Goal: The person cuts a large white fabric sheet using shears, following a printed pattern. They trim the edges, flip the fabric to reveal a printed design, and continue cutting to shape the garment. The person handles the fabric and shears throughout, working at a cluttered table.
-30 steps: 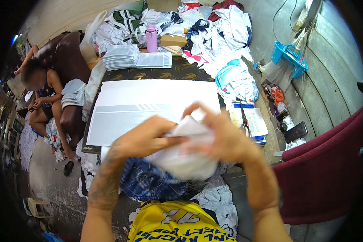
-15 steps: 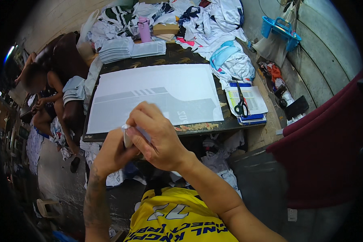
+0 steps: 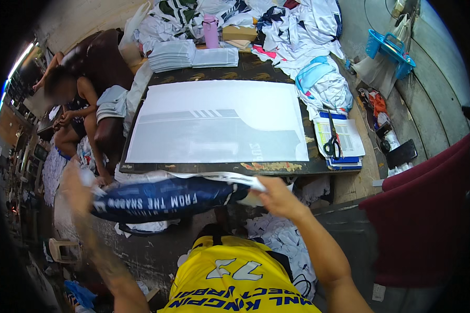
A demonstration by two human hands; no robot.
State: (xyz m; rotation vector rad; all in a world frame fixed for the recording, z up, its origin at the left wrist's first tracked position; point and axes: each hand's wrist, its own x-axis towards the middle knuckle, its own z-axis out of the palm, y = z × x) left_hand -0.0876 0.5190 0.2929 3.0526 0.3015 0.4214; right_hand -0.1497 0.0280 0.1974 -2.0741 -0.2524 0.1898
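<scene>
A navy fabric piece with white lettering and a pale upper edge hangs stretched between my hands at the near side of the table. My right hand is closed on its right end. My left hand, smeared by motion, grips the left end near a white fold. Just beyond the fabric, a large white sheet with grey printed shapes lies on the dark table. Black scissors rest on papers and blue pads at the table's right.
Cloth piles, folded white stacks and a pink bottle line the table's back. A person sits at left by a brown sofa. A blue basket hangs at right above a maroon cloth. A stool stands lower left.
My hands, earlier close together on bunched white cloth, have moved far apart to left and right, and the navy piece is now stretched out between them. The view has shifted slightly.
</scene>
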